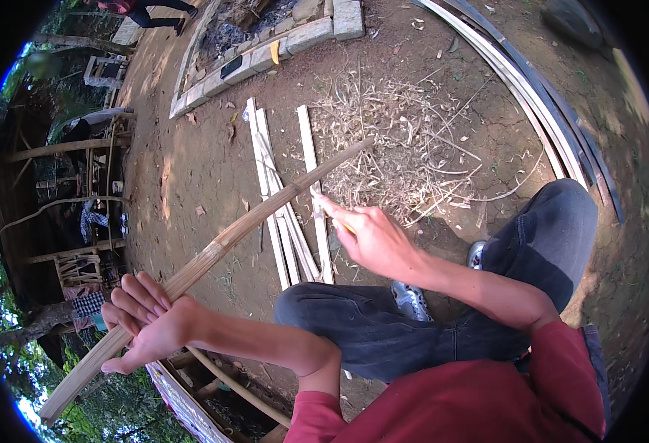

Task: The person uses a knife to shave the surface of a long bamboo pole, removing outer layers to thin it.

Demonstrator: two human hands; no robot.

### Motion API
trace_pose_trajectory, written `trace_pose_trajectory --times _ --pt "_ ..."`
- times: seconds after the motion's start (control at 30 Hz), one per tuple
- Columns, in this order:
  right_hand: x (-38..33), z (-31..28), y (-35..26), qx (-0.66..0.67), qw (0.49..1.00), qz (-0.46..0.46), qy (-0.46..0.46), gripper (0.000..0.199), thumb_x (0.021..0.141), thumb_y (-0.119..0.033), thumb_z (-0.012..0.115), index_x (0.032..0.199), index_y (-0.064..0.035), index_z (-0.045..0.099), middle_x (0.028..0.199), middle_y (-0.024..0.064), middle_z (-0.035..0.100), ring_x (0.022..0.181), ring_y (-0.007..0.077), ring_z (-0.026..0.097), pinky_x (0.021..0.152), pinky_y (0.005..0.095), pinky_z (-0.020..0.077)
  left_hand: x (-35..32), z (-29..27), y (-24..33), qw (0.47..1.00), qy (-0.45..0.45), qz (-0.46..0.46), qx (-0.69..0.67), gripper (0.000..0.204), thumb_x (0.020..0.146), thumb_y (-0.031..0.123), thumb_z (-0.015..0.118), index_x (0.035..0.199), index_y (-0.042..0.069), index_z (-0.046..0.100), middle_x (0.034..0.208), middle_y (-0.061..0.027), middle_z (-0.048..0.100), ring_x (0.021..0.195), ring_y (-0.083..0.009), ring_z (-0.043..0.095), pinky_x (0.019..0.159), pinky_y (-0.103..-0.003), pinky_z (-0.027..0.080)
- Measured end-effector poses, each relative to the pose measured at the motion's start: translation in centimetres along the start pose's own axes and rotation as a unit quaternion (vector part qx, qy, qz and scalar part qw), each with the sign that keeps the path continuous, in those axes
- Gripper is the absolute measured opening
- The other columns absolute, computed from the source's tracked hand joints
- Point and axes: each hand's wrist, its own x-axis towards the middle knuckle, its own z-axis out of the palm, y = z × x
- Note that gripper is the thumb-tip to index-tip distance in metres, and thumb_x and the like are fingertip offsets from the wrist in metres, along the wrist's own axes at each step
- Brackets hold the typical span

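A long, pale brown strip of wood or bamboo [247, 221] slants across the view, from the lower left up to the shavings. My left hand [147, 321] grips it near its lower end, fingers on one side and thumb on the other. Closed beside the strip's upper half is my right hand [372, 236], index finger stretched along a small yellow-handled tool [349, 229]. Most of that tool is hidden by the fingers, so its working end cannot be made out. Under the strip, several pale cut slats [284, 236] lie on the ground.
A heap of curled shavings [398, 140] covers the ground ahead. Long bent strips [535, 103] lie at the right. A block-edged fire pit [310, 35] with a dark phone [231, 67] on its rim stands at the back. A wooden shelter [66, 199] is at the left.
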Motion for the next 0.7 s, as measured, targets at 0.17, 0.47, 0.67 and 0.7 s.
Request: trace_pose_trajectory --times 0.17,0.47,0.67,0.7 --pt "-0.3 0.6 -0.1 -0.070 0.994 -0.079 0.038 0.056 0.092 -0.005 0.056 0.147 -0.0105 0.045 0.066 0.0198 0.060 0.059 0.0285 0.059 0.059 0.0438 0.0510 -0.1 0.2 -0.3 1.000 -0.006 0.005 0.015 0.067 0.092 0.077 0.018 0.062 0.018 0.016 0.049 0.0023 0.016 0.041 -0.0094 0.013 0.034 -0.022 0.011" --pt "0.0 1.9 -0.1 0.013 0.994 -0.087 0.058 0.054 0.092 -0.005 0.054 0.145 -0.0111 0.048 0.062 0.0207 0.059 0.056 0.0286 0.063 0.055 0.0423 0.0542 0.1 0.5 -0.5 0.999 0.045 0.009 0.025 0.067 0.091 0.078 0.018 0.062 0.018 0.015 0.049 0.0025 0.015 0.043 -0.0093 0.011 0.035 -0.022 0.010" --pt "1.5 2.3 5.5 -0.086 0.996 0.006 0.035 0.054 0.094 -0.006 0.054 0.147 -0.0137 0.045 0.065 0.0156 0.059 0.052 0.0259 0.059 0.053 0.0417 0.0522 0.6 -0.7 -0.6 1.000 0.014 0.010 0.023 0.067 0.092 0.078 0.017 0.062 0.018 0.016 0.050 0.0028 0.015 0.042 -0.0093 0.012 0.035 -0.021 0.010" --pt "2.3 1.6 7.0 -0.057 0.995 0.077 0.014 0.053 0.094 -0.005 0.053 0.146 -0.0108 0.045 0.065 0.0171 0.061 0.050 0.0259 0.059 0.052 0.0418 0.0522 0.6 -0.7 -0.8 1.000 0.022 0.002 0.020 0.067 0.092 0.077 0.017 0.062 0.018 0.016 0.050 0.0027 0.016 0.042 -0.0093 0.012 0.035 -0.021 0.010"
